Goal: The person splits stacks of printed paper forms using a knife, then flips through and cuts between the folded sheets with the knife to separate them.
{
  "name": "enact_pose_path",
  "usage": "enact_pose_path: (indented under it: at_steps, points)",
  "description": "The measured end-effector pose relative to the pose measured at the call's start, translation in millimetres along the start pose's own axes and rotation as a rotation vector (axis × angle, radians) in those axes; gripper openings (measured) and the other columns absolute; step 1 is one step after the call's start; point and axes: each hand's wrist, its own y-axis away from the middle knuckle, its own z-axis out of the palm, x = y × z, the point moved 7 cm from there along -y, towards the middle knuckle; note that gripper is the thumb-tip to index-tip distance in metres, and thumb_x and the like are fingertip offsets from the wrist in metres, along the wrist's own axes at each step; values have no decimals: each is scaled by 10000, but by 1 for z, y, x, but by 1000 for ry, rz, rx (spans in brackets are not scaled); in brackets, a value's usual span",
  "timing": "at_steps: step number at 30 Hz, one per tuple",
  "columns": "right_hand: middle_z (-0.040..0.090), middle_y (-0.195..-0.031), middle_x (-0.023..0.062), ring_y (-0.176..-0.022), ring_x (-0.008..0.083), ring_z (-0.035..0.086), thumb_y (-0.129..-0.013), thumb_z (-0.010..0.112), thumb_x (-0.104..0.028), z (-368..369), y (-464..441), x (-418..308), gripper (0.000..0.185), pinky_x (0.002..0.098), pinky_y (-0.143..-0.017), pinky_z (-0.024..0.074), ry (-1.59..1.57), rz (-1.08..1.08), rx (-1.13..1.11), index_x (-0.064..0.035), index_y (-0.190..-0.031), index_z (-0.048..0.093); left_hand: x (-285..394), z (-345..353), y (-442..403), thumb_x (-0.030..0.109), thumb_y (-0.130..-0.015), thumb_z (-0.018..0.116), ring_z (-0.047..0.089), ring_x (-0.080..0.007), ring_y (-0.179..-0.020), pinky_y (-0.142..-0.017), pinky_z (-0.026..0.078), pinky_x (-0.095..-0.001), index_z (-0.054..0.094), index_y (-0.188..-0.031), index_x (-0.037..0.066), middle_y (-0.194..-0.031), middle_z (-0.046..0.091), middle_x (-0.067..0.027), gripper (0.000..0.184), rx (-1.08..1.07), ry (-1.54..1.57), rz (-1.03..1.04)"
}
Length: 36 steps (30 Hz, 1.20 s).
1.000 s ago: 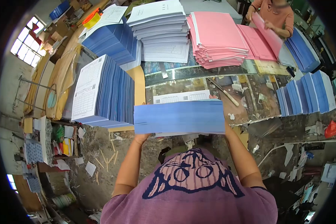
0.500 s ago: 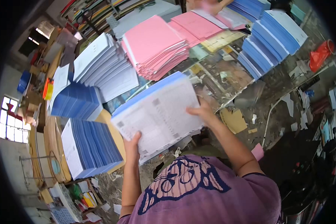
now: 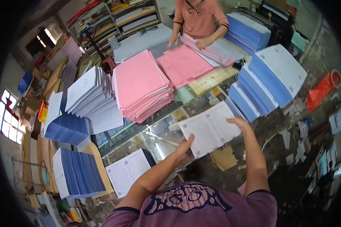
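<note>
Between both my hands is a stack of printed forms [image 3: 212,130], white on top with dense print and small dark square codes. My left hand [image 3: 185,146] grips its left edge, thumb on top. At the opposite edge my right hand [image 3: 238,124] holds on, thumb also on top; its other fingers are hidden underneath. The forms are tilted, close to the stepped piles of blue-edged paper [image 3: 259,85] on the right. Left of my left forearm, another printed stack [image 3: 127,170] with a dark blue side lies on the table.
Pink folders [image 3: 142,81] and white booklets [image 3: 89,92] are piled along the table [image 3: 161,145]. Blue-edged stacks [image 3: 79,172] stand at left. Across the table, a person in an orange top [image 3: 199,19] handles pink sheets [image 3: 189,62]. A red bag [image 3: 318,96] lies at right.
My hands have moved right, from above the table's left part to beside the right blue-edged piles. A printed stack now shows at left. The view has tilted up, revealing the other person's torso.
</note>
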Motion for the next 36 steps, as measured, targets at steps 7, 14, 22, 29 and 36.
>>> enact_pose_path:
  at_steps: [7, 14, 22, 29, 36]
  points:
    - [610, -1013, 188, -851, 284, 593, -709, 697, -203, 31, 60, -90, 498, 332, -752, 477, 626, -571, 359, 77, -1095, 554, 38, 18, 38, 224, -869, 545, 570, -214, -968, -798, 465, -290, 491, -1182, -44, -1115, 574, -144, 416, -34, -5, 27]
    - [612, -992, 145, -756, 203, 579, -729, 647, -140, 71, 337, -308, 483, 272, -687, 476, -271, -1693, -198, 46, -1156, 520, 243, 130, 270, 147, -909, 430, 568, -252, -866, -799, 450, -356, 590, -1041, -21, -1017, 606, -139, 267, -396, -737, 1202]
    - [585, -1029, 128, -805, 194, 549, -748, 621, -150, 181, 515, -332, 479, 284, -722, 448, -297, -2446, -346, 24, -1177, 498, 223, 56, 513, 138, -907, 427, 569, -253, -877, -809, 450, -357, 589, -1044, -24, -1025, 603, -143, 267, -1157, -256, 1523]
    - [562, -1062, 114, -847, 187, 522, -765, 599, -159, 206, 574, -304, 476, 294, -752, 424, -339, -2646, -315, 5, -1195, 479, 180, 37, 552, 129, -905, 424, 570, -254, -886, -818, 449, -358, 588, -1047, -26, -1033, 601, -147, 267, -1166, -240, 1507]
    - [538, -1094, 99, -889, 180, 495, -781, 576, -168, 218, 610, -281, 473, 305, -782, 399, -268, -2765, -236, -15, -1214, 460, 153, 7, 580, 121, -904, 421, 571, -254, -896, -827, 448, -359, 588, -1049, -28, -1040, 599, -150, 267, -1205, -196, 1523]
